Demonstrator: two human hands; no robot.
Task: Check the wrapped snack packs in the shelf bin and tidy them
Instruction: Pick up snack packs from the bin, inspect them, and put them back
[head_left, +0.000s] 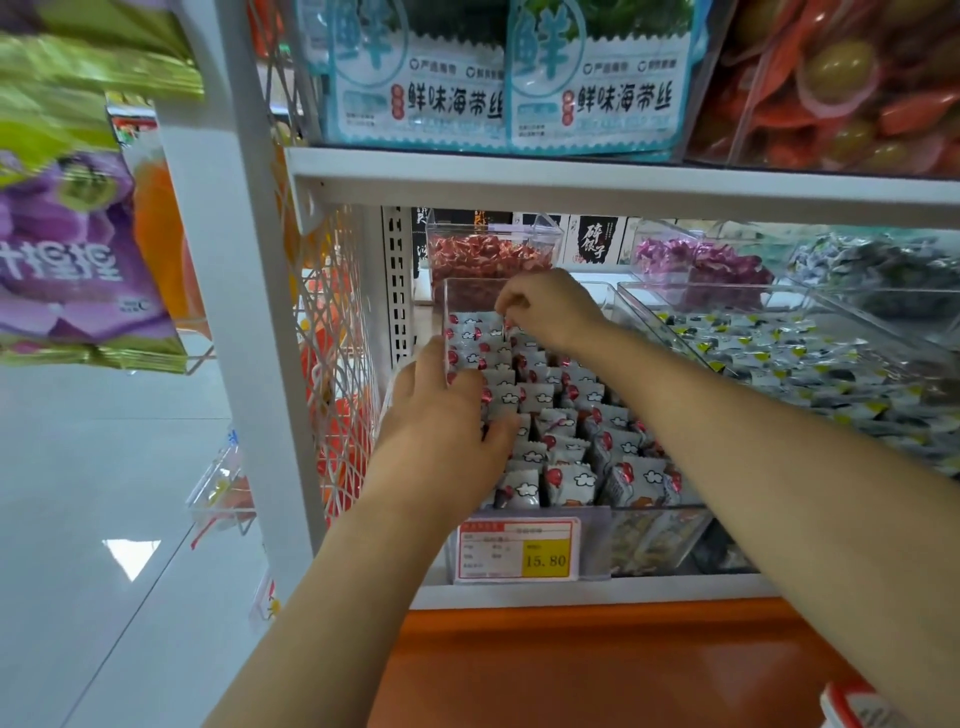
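Orange glossy base panel (571, 665) sits closest in the head view, with both bare forearms reaching over it to the lower shelf. Behind a red-and-yellow price tag (519, 551) stands a clear plastic shelf bin (691, 525), filled almost to its rim with small white foil-wrapped snack packs (566, 483), each printed with a red disc and a cloud, standing on edge in rough rows. They look light, crinkly and slippery, with soft contents that would dent under a hard squeeze, so a fingertip pinch on the crimped top seam seems the best hold. The left hand (441, 431) lies palm down over the bin's left wall, thumb resting on the packs and fingers reaching along the wall; whether it clamps the wall or only steadies it I cannot tell. The right hand (550, 306) stretches further in, wrist bent down, fingertips curled and pinching one of the snack packs in the rear row. Just beside it on the right is a second clear bin of white, dark and yellow packets (779, 353); behind stands a clear tub of red-wrapped sweets (488, 254).
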